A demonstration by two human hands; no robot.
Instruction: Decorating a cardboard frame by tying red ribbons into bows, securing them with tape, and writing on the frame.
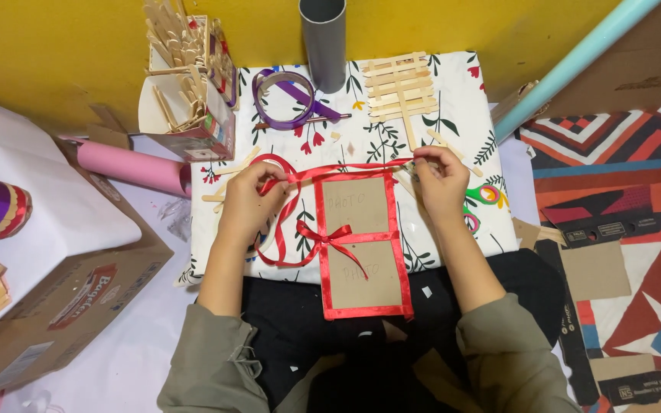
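Observation:
A brown cardboard frame point(361, 245) edged in red ribbon, with a red bow across its middle, lies on a floral cloth point(453, 115) in front of me. I stretch a length of red ribbon point(350, 170) just above the frame's top edge. My left hand point(250, 195) pinches its left end, where the loose tail loops down beside the frame. My right hand point(439, 177) pinches the right end.
A purple ribbon roll point(284, 99), a grey tube point(323, 38) and a raft of wooden craft sticks point(399, 84) lie at the cloth's far side. A box of craft sticks point(193, 84) and a pink roll point(128, 164) sit left. A cardboard box point(55, 306) stands nearer left.

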